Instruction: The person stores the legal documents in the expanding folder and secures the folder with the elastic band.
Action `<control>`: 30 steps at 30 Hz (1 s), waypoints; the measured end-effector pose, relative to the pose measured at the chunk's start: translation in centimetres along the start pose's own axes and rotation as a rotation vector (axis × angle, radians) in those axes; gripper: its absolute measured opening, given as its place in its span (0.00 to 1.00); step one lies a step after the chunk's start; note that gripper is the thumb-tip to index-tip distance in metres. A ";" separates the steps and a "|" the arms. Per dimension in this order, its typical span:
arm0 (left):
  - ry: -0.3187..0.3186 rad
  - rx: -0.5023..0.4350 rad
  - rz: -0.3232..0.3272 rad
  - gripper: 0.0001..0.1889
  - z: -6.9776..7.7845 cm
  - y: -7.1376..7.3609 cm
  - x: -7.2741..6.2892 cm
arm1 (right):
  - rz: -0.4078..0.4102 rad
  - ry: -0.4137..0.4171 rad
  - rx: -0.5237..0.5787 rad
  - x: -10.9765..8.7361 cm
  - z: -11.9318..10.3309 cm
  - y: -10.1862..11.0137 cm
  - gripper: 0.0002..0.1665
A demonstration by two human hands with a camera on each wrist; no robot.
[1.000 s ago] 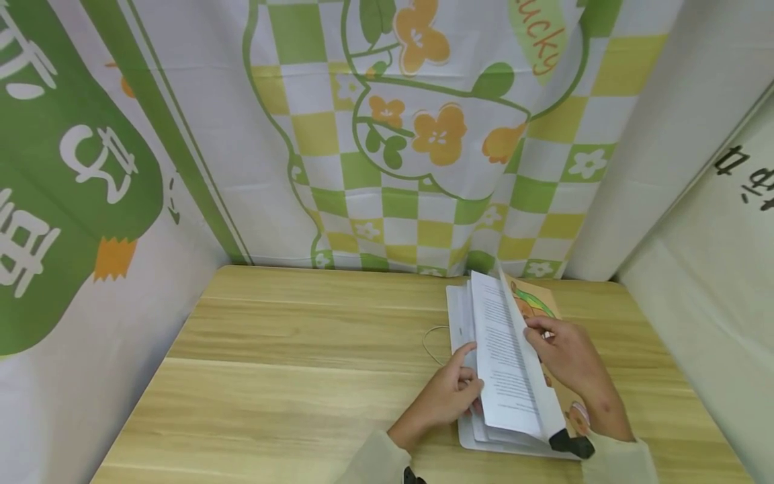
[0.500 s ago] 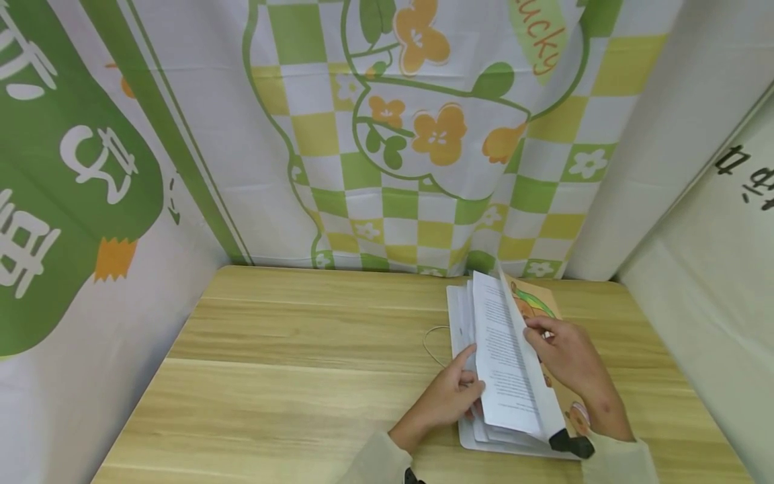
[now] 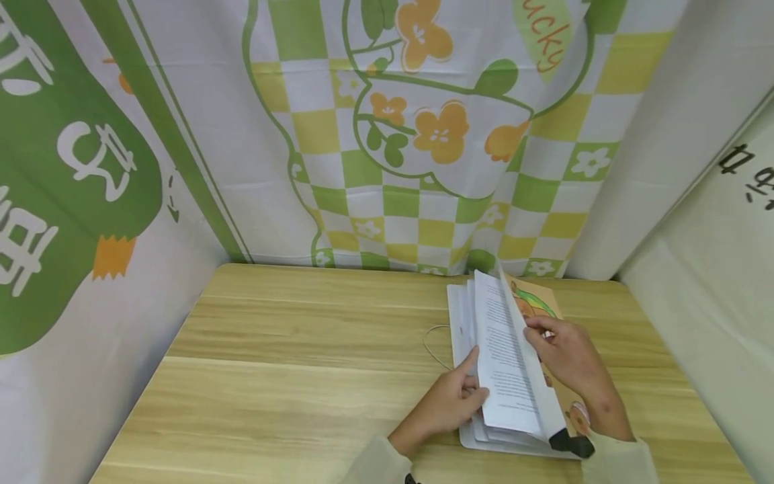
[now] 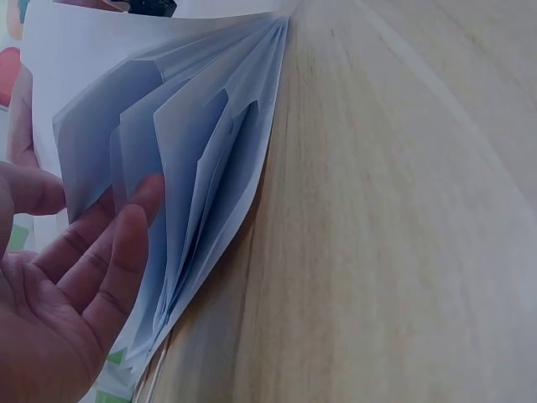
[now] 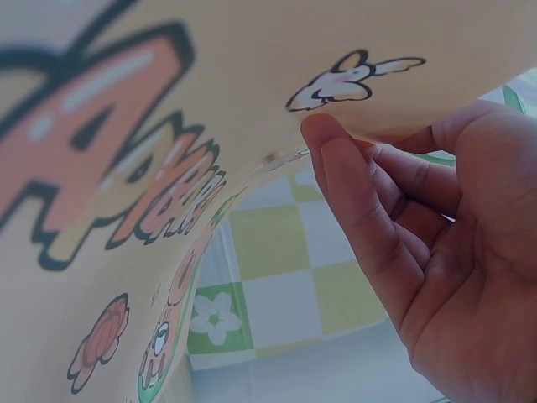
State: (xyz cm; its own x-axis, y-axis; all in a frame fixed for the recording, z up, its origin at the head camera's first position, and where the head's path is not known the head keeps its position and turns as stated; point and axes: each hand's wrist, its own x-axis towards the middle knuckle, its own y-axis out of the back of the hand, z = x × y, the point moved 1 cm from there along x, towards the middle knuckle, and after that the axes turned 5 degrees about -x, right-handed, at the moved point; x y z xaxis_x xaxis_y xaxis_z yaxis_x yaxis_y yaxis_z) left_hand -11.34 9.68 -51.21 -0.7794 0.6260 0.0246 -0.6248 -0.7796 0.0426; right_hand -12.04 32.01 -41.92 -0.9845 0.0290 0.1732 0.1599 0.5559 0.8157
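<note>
An expanding file folder (image 3: 455,323) lies on the right part of the table, its cartoon-printed tan cover (image 3: 540,296) lifted and turned to the right. My right hand (image 3: 568,353) pinches the cover's edge between thumb and fingers; the right wrist view shows the fingertips (image 5: 323,134) at the printed side. On the left, my left hand (image 3: 444,403) pinches the edge of a printed page (image 3: 508,376), thumb on the page and index finger extended along it. Several pale pockets (image 4: 185,134) fan out beside the left fingers in the left wrist view.
A thin elastic cord (image 3: 428,343) loops out from the folder's left side. Wood-grain table (image 3: 290,376) extends to the left. A green-and-yellow checked curtain (image 3: 399,202) hangs behind the table, with printed cloths (image 3: 78,222) at the sides. A black piece (image 3: 571,444) sits near the right sleeve.
My left thumb has moved slightly right onto the page edge, and the page's left edge has shifted slightly right. The right hand keeps its hold on the cover.
</note>
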 end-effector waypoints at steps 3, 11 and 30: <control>-0.004 -0.007 -0.011 0.39 0.1 0.0 0.0 | -0.003 0.002 0.001 0.0 0.0 0.0 0.19; 0.022 -0.014 -0.009 0.38 0.2 0.3 -0.1 | -0.023 -0.016 0.032 -0.1 -0.2 -0.1 0.20; -0.151 0.471 0.079 0.14 -0.9 5.1 -0.1 | -0.071 0.090 0.103 -0.2 -0.8 -2.7 0.14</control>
State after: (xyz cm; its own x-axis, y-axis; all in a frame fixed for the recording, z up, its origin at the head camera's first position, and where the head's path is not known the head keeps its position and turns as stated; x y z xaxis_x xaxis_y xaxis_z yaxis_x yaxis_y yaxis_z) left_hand -14.49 5.58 -51.92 -0.7864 0.5881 0.1891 -0.4484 -0.7540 0.4801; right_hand -12.26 29.87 -43.71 -0.9818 -0.0854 0.1694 0.0772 0.6360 0.7678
